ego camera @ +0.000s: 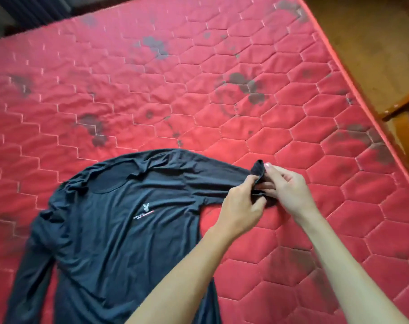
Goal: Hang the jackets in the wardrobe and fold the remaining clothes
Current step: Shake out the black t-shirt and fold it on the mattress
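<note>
A dark long-sleeved shirt (119,230) with a small white logo on the chest lies face up on the red quilted mattress (152,90). One sleeve stretches out to the right and its cuff end (258,170) is bunched up. My left hand (241,206) grips the sleeve just short of the cuff. My right hand (290,190) pinches the cuff from the right side. The other sleeve runs down the left side of the shirt toward the lower left.
The mattress carries several dark stains and its right edge runs diagonally from top to lower right. Beyond that edge is a brown floor with a wooden furniture frame (407,118). A dark object sits past the top left corner.
</note>
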